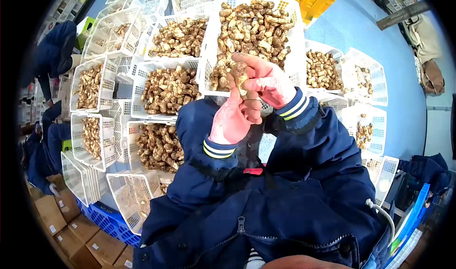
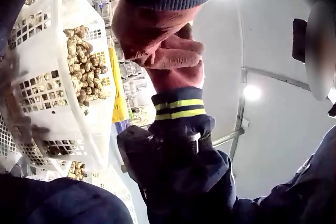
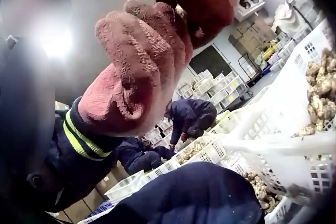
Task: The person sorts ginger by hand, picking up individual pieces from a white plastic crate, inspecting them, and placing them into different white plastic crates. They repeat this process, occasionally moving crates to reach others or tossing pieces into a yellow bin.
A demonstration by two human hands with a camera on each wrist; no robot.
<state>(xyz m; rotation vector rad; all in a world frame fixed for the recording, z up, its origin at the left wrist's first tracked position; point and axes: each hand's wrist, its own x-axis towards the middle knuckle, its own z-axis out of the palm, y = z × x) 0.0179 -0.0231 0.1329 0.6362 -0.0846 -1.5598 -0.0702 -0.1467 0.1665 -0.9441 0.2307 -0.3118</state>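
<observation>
Both hands wear soiled pink gloves and meet over the near side of a large white crate (image 1: pixel 205 74) heaped with brown mushrooms (image 1: pixel 254 29). Between them is one mushroom (image 1: pixel 240 73), its brown cap end up and paler stem down. My left hand (image 1: pixel 232 118) grips the stem from below with curled fingers. From the right, my right hand (image 1: pixel 271 81) pinches the same mushroom near its upper part. In the left wrist and right wrist views the gloves overlap and hide most of the mushroom.
More white crates of mushrooms (image 1: pixel 170 88) stand at left and right. A yellow crate (image 1: pixel 313 0) is at the back. Lower left are nested white crates (image 1: pixel 78 176), a blue crate (image 1: pixel 102 219) and cardboard boxes (image 1: pixel 85 233). Other people (image 3: pixel 191 119) crouch at the left.
</observation>
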